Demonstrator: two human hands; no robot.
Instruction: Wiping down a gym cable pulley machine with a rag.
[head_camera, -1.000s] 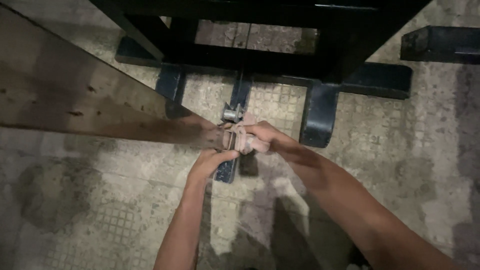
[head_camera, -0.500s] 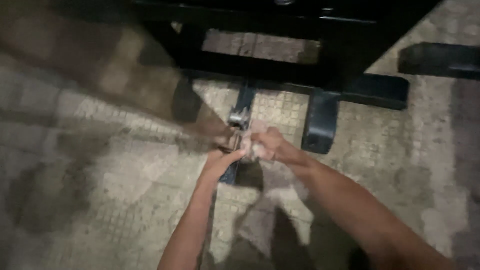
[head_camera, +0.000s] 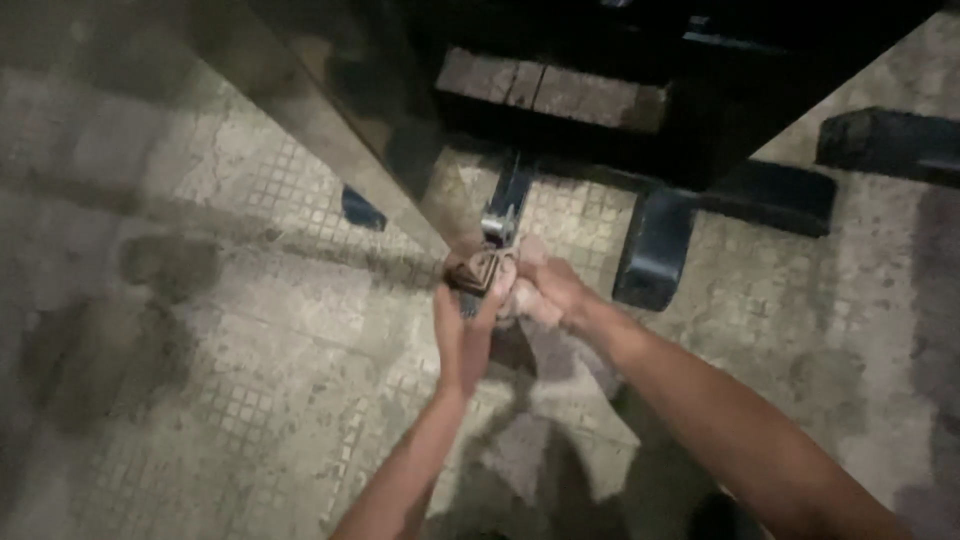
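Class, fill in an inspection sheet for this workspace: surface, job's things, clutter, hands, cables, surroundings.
Surface: tiled floor, stained and worn.
Job's things: long wooden plank, its near end held at a small metal roller on a dark metal frame.
Clutter: nothing seen.
Hands: left hand grips the plank's end; right hand closed beside it, contents unclear.
Cables: nothing seen.
Surroundings: dark metal foot; dim lighting.
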